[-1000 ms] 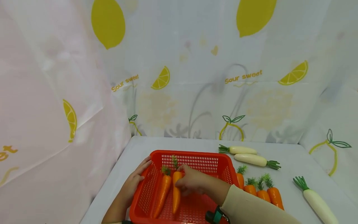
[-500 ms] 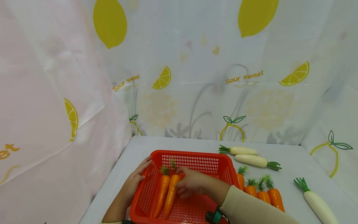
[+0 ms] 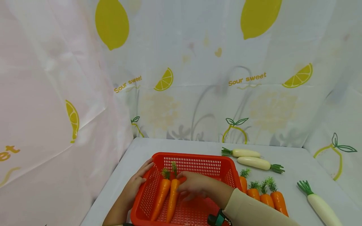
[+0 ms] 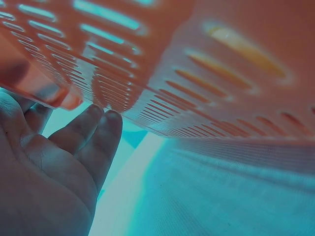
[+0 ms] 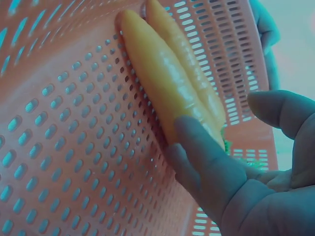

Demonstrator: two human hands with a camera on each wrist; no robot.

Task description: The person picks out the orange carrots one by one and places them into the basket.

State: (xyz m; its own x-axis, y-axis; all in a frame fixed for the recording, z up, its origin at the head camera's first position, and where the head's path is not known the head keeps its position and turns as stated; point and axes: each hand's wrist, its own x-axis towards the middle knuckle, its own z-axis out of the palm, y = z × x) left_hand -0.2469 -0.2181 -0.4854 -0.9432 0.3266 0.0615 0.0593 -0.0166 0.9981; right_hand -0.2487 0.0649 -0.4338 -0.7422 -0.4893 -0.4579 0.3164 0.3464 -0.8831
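The person's right hand [image 3: 192, 185] lay inside the red basket [image 3: 198, 163], its fingers [image 5: 206, 162] stretched out and loose, the grip wide and holding nothing. The fingertips rested against the thick, leafy end of the nearer carrot [image 3: 173, 197], and the thumb stood apart from them, off the carrot. Just beyond that carrot, on its far side from the grip, lay a second carrot [image 3: 160, 197]; the two were side by side and touching along their length, green tops pointing away from the person and tips toward the person. Both rested on the perforated floor of the basket, in the part next to the other hand.

The left hand [image 3: 135, 185] was outside the basket, laid flat against its outer wall and rim, fingers [image 4: 93, 132] straight and together, pressing rather than clasping. Its grip was likewise wide, with nothing curled round. From the left wrist view the basket wall loomed right over those fingers, with the pale surface [image 3: 288, 157] beneath.

On the surface, on the side of the basket away from the left hand, a row of four more carrots [image 3: 264, 191] lay close together just beside the basket wall, tops pointing away from the person. Farther out from the right hand, two white radishes [image 3: 251, 157] lay near each other, and a third white radish [image 3: 320, 205] lay well apart from them near the surface's edge. A lemon-printed curtain [image 3: 198, 78] hung behind it all.
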